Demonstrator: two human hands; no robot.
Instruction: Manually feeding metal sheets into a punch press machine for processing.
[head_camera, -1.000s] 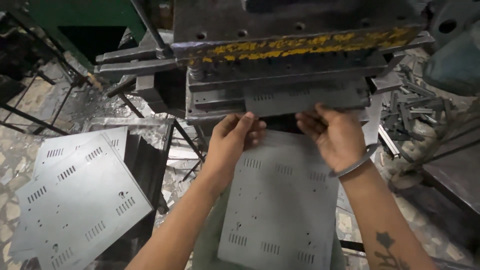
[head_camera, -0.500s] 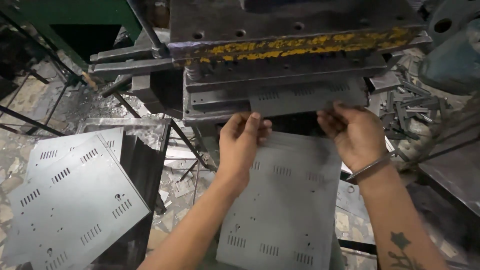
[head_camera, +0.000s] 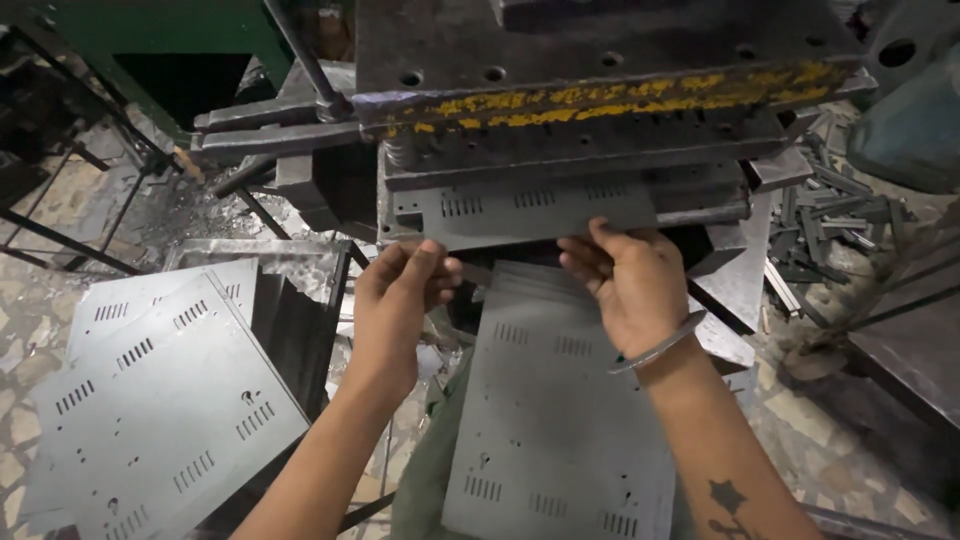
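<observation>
Both hands, left hand (head_camera: 400, 290) and right hand (head_camera: 630, 285), pinch a slotted metal sheet's (head_camera: 530, 210) near edge, steadying it level inside the punch press (head_camera: 600, 110).

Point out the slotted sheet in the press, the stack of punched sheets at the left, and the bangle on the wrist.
slotted sheet in the press (head_camera: 530, 212): head view, on its flat face below the slots.
stack of punched sheets (head_camera: 150, 400): head view, middle of the top sheet.
bangle (head_camera: 662, 345): head view, on the band at the right wrist.
</observation>
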